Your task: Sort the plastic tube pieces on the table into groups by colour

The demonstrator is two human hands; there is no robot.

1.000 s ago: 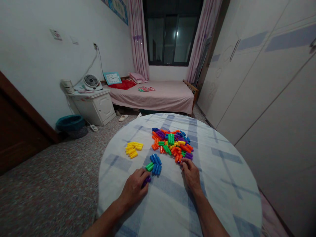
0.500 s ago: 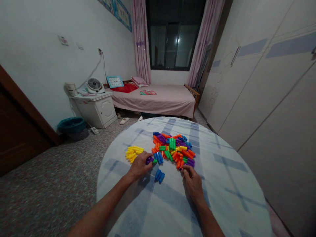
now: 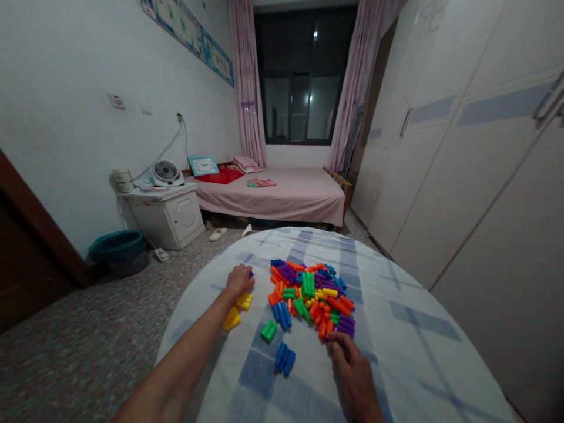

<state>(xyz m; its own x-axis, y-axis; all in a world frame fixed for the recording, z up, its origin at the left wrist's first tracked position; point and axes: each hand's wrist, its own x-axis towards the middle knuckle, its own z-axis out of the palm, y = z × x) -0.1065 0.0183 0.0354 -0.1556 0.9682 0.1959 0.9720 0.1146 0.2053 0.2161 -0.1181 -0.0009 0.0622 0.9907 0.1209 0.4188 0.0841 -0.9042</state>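
Observation:
My left hand (image 3: 240,279) is closed on a purple plastic building block (image 3: 251,274), mostly hidden by the fingers, just beyond the yellow blocks (image 3: 244,301) on the left of the table. My right hand (image 3: 352,365) has its fingers curled together at the near right edge of a mixed heap of tube-shaped blocks (image 3: 308,284). A bit of purple shows at its fingertips, beside orange blocks (image 3: 324,328); whether they grip it is unclear. A green block (image 3: 268,331) lies alone between the hands, with a blue block (image 3: 285,359) nearer me.
Everything lies on a round table with a white and blue checked cloth (image 3: 414,364). Beyond it stand a pink-covered bed (image 3: 282,197) and, to the left, a white cabinet (image 3: 176,216) with a fan (image 3: 166,173). A wardrobe (image 3: 445,176) lines the right side.
My left hand has moved away from me and left, past the yellow blocks, with the purple block. The green block beside it now lies loose on the cloth. My right hand stays at the heap's edge.

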